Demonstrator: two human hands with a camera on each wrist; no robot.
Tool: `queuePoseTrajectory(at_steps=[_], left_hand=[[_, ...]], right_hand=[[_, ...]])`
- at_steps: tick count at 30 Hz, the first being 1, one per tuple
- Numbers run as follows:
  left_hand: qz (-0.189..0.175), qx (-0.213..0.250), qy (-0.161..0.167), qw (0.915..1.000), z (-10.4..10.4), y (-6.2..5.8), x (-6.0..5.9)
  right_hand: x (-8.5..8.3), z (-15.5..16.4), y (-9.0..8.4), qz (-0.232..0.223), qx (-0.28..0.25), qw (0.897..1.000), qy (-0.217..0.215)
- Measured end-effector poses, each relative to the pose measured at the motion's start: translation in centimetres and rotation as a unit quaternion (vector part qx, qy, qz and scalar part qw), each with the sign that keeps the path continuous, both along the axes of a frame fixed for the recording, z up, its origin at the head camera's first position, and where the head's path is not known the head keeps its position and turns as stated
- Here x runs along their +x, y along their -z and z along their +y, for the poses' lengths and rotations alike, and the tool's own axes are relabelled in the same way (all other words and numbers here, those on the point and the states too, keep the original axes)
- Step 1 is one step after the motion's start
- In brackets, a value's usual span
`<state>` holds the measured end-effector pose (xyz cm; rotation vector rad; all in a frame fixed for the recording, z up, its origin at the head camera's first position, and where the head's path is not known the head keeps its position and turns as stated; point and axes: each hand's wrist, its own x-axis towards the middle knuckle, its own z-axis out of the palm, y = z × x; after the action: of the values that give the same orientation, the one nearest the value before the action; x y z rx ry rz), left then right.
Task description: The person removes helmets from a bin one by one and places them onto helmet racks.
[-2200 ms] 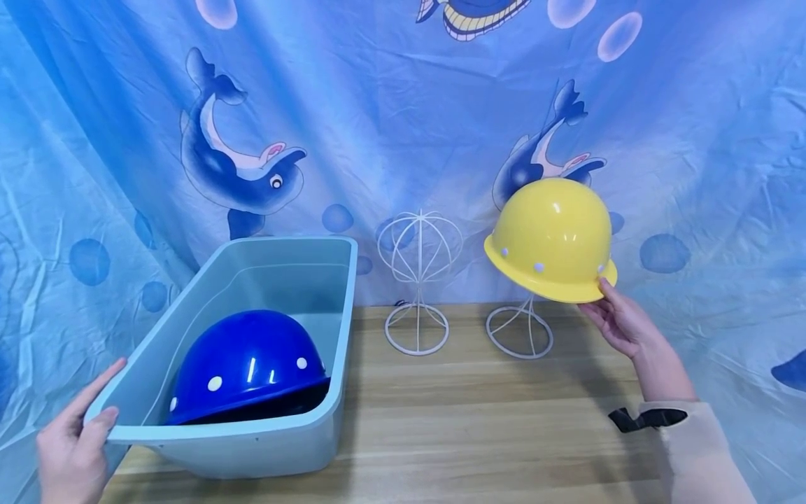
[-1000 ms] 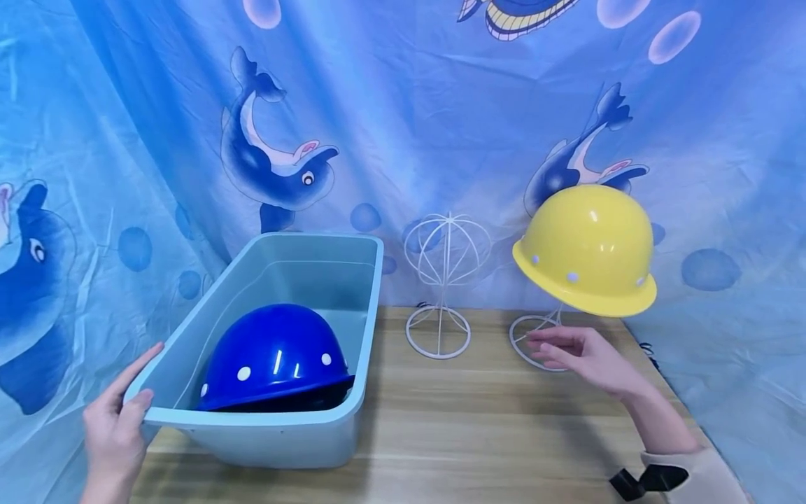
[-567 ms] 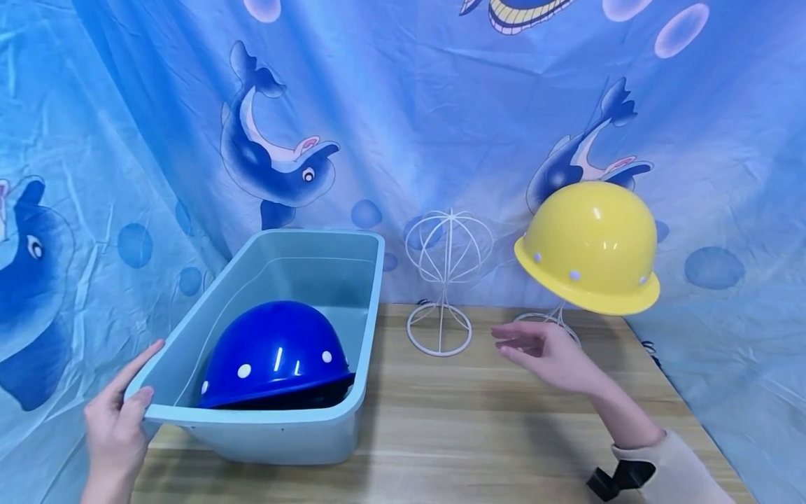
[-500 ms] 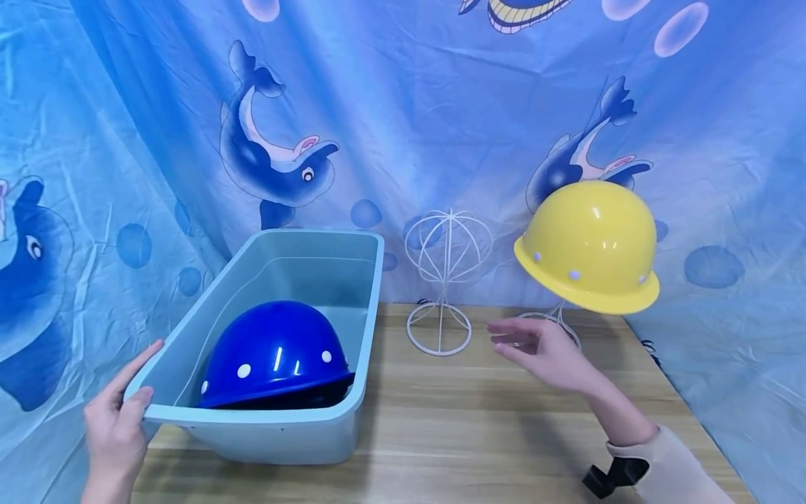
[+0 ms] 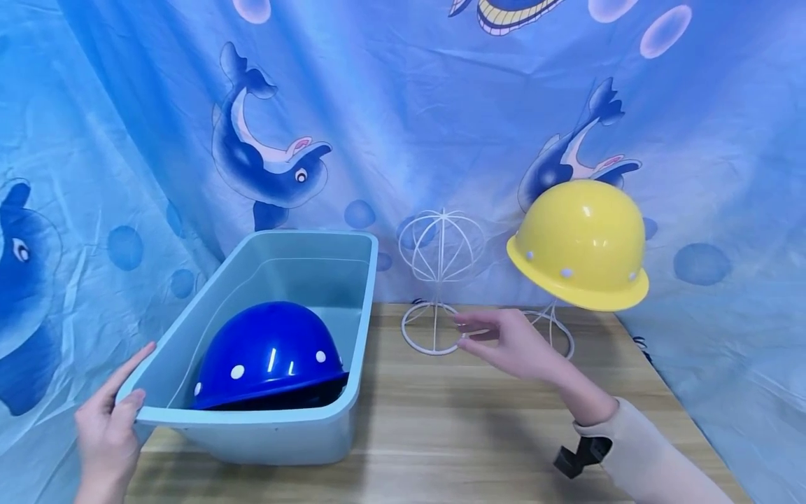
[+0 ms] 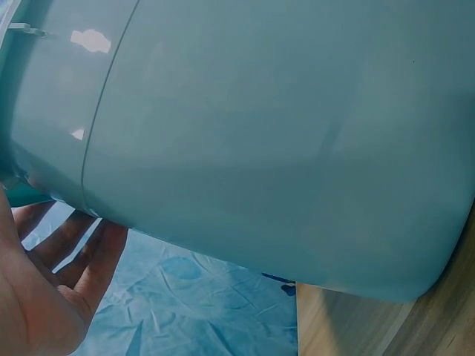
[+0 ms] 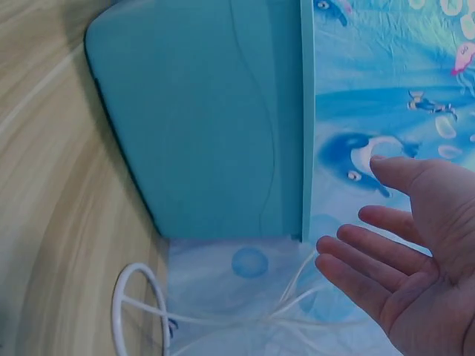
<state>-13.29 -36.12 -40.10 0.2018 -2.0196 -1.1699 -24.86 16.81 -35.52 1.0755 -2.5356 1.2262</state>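
Observation:
My left hand [image 5: 110, 427] grips the rim of a light blue plastic tub [image 5: 252, 418] at its near left corner. In the left wrist view, fingers [image 6: 100, 259] curl against the outer wall. Inside the tub lies a blue hard hat [image 5: 271, 353] with white dots, tilted with its brim to the right. My right hand [image 5: 519, 348], holding nothing, reaches left over the table with fingers parted; its fingertips overlap the base ring of a bare white wire stand [image 5: 441, 276]. A yellow hard hat [image 5: 579, 241] sits tilted on a second wire stand [image 5: 552, 329], whose top it hides.
The tub and both stands are on a wood-grain table [image 5: 428, 434]. Behind and at both sides hangs a blue curtain [image 5: 390, 105] printed with dolphins. A black strap mount [image 5: 582, 456] is on the right wrist, by a pale sleeve [image 5: 648, 448].
My right hand has let go of the yellow hard hat, leaving it on its stand, and has moved left toward the bare stand. The left hand keeps its hold on the tub.

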Motion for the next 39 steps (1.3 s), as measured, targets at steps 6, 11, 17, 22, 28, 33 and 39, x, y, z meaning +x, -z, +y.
queuePoseTrajectory(at_steps=[6, 11, 17, 22, 28, 33, 39], left_hand=[[0.014, -0.006, 0.007, 0.9999, -0.2, 0.0, 0.0], [0.027, -0.005, 0.024, 0.9993, -0.2, -0.1, 0.0], [0.018, -0.003, 0.010, 0.9998, -0.1, -0.2, 0.0], [0.011, -0.004, 0.009, 0.9999, -0.1, -0.1, -0.1], [-0.003, -0.003, -0.002, 1.0000, -0.3, 0.2, 0.1], [-0.007, 0.000, -0.011, 0.9999, -0.4, 0.2, 0.4], [0.002, 0.000, -0.003, 1.0000, -0.4, 0.2, 0.1]], right_hand=[[-0.5, -2.5, -1.5, 0.018, -0.013, 0.999, -0.033], [0.1, -4.7, -3.5, 0.011, -0.039, 0.998, -0.041], [1.5, -7.4, -6.2, 0.015, -0.038, 0.998, -0.057], [1.9, -9.6, -7.2, 0.014, -0.042, 0.996, -0.079], [1.8, -12.0, -7.2, 0.012, -0.041, 0.993, -0.110], [0.8, -14.0, -6.1, 0.026, -0.034, 0.989, -0.142], [1.0, -15.9, -5.6, 0.066, -0.013, 0.982, -0.174]])
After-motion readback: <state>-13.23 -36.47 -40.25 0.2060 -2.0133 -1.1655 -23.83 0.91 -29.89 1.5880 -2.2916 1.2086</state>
